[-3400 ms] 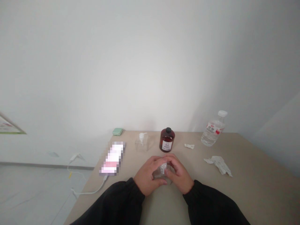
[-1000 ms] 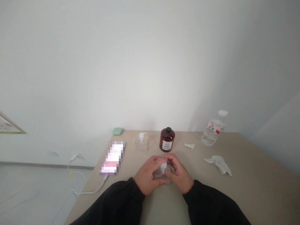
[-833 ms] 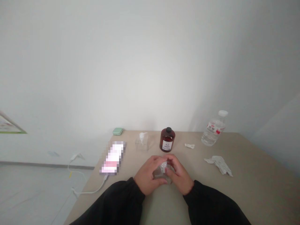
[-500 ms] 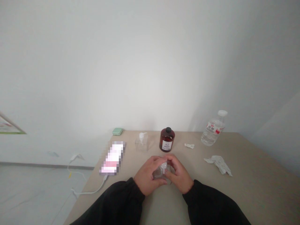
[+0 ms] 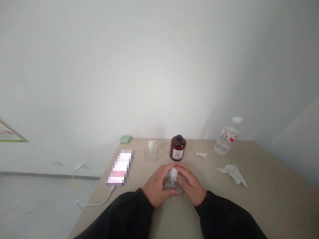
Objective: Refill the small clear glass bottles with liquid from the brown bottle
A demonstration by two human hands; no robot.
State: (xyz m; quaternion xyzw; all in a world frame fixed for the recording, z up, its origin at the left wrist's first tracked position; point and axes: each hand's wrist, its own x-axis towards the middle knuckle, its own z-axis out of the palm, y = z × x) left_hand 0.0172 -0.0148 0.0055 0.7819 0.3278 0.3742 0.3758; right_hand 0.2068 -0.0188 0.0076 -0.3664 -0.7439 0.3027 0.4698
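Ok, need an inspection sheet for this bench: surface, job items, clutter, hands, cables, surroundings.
Surface: beige table, items spread along its far half.
Job items: clear pump bottle, upright, between both hands.
Clutter: second clear pump bottle; amber bottle, black cap; plastic water bottle; crumpled paper; white scrap; green case; pixelated device.
Hands: left hand and right hand both around the bottle; black sleeves.
Cables: white cable runs from the device over the table edge.
Surroundings: white wall, grey floor, poster corner.
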